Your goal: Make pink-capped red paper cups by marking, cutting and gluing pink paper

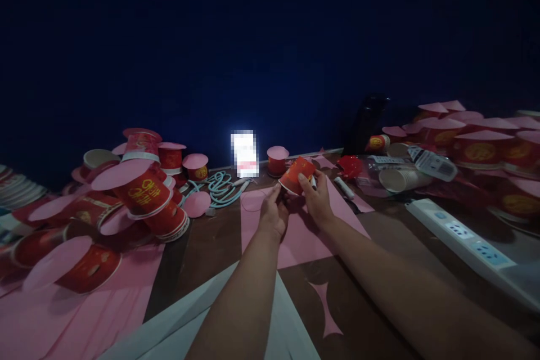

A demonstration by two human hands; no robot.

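Between my two hands is a red paper cup [295,173] with gold print, held tilted above a pink paper sheet [304,244]. My left hand [274,215] grips its lower left edge, fingers curled beneath. My right hand [317,196] is closed on the cup's right side, thumb against the printed wall. A small white tip shows by the right fingers; I cannot tell what it is. A circle outline is visible at the sheet's left corner. Just behind stands another red cup [277,162] topped with a pink paper disc. A white tube-like stick [345,188] lies right of my hands.
At left, red cups [145,191] with pink discs are heaped; more cups [481,146] crowd the right. A coiled pale-blue cable [225,188] lies near a bright, blurred-out screen [244,153]. A white power strip [459,236] runs along the right. A pink paper scrap [324,309] lies in front.
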